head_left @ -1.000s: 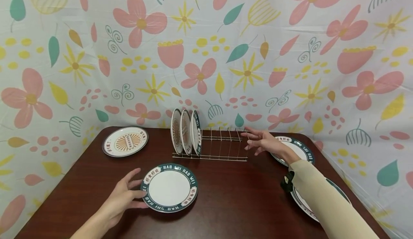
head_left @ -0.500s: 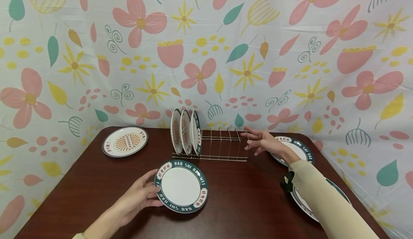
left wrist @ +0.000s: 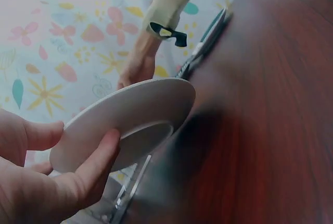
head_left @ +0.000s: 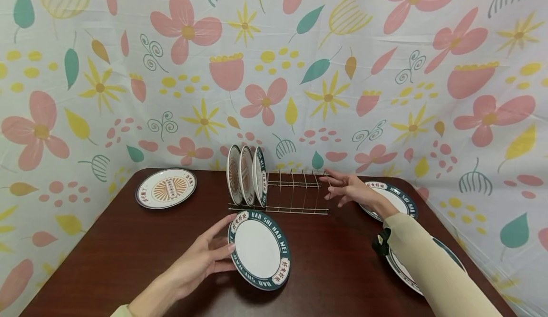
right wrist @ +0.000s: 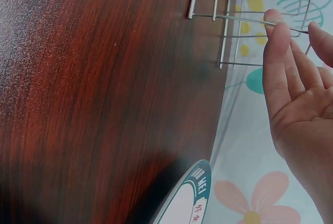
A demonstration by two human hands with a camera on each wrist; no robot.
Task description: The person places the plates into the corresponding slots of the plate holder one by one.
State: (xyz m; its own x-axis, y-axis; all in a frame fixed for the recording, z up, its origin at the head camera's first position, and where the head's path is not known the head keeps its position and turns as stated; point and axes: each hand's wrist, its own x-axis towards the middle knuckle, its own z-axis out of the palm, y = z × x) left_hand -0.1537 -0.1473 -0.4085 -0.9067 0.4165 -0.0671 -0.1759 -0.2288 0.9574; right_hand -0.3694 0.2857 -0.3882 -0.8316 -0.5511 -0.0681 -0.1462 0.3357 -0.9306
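In the head view my left hand (head_left: 199,262) grips the left rim of a round plate (head_left: 259,250), white with a dark green lettered band. The plate is raised off the table and tilted, its face toward the head camera. The left wrist view shows its pale underside (left wrist: 130,122), thumb on one side and fingers on the other. A wire dish rack (head_left: 295,210) stands at the back, with several upright plates (head_left: 259,177) in its left end. My right hand (head_left: 353,188) holds the rack's right end, thumb and fingers about the end wire (right wrist: 250,21).
An orange-patterned plate (head_left: 167,188) lies at the back left of the dark red wooden table (head_left: 107,260). Two green-banded plates lie on the right, one at the back (head_left: 396,200) and one nearer (head_left: 404,274), partly under the right sleeve. A floral cloth (head_left: 274,70) hangs behind.
My left hand has carried the plate rightward toward the front of the rack and tilted it more upright. The right hand and the rack have stayed in place.
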